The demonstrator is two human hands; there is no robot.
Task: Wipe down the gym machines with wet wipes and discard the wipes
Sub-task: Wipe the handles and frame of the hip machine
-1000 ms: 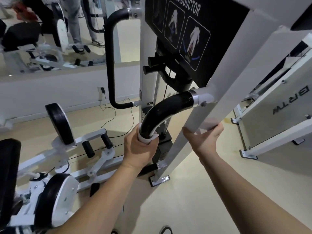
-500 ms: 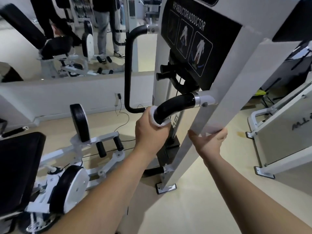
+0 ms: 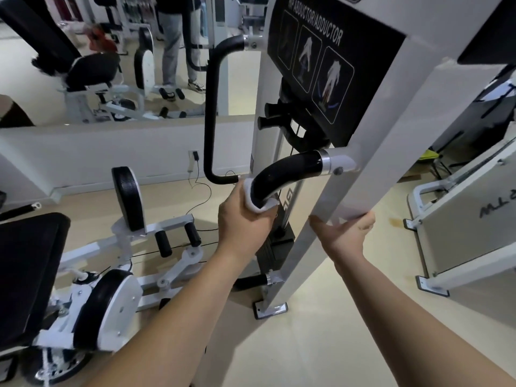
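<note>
Now: left hand (image 3: 245, 230) wrapped tight round a white wet wipe (image 3: 258, 205), the wipe pressed about the lower bend of the black curved handle (image 3: 290, 171). Right hand (image 3: 344, 233) grips the slanted white frame post (image 3: 371, 163) just beside. Hip abductor/adductor placard (image 3: 315, 68) above. Beige floor (image 3: 321, 344); mirror (image 3: 83, 65) along the far wall.

Left hand (image 3: 242, 229) wraps a wipe (image 3: 258, 203) round the black handle (image 3: 284, 173); right hand (image 3: 342, 234) grips the frame (image 3: 391, 152).
</note>
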